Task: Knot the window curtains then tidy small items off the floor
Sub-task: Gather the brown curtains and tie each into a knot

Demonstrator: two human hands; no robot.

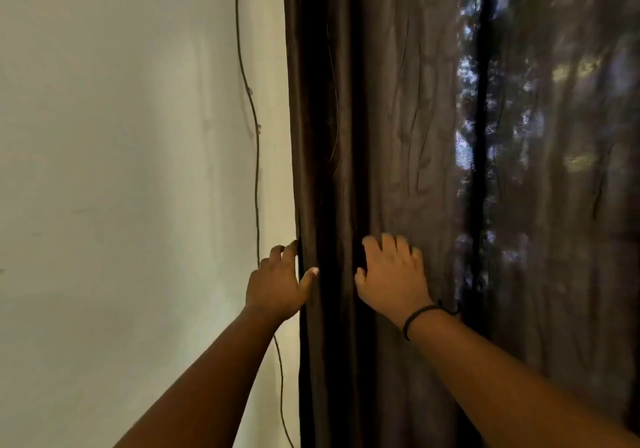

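At the bottom of the frame, two bare forearms rise from the lower corners and meet near the centre. The left hand [277, 286] sits just left of centre at the curtain's [398, 135] left edge: its fingers [289, 248] hook around the hem from the wall side while the thumb presses on the front of the cloth, so the edge is pinched between them. The right hand [393, 276] lies just right of centre, palm toward the fabric, with fingers spread and flat on the folds; it touches the curtain but does not close on it, though whether the thumb catches a pleat is hard to say in the dim light. A thin dark wristband [420, 316] circles the right wrist.

Beyond the hands, the dark brown curtain fills the middle and right of the frame, hanging straight from top to bottom in deep vertical pleats, unknotted. Toward the upper right the weave thins and daylight shows through in mottled patches, with one dark vertical bar [481, 118] behind the cloth.

Farthest back, on the left half of the frame, a pale wall [121, 153] stands bare apart from a thin dark cord [254, 128] that runs down it in a loose wavy line just beside the curtain's edge, passing behind the left hand and continuing to the bottom.
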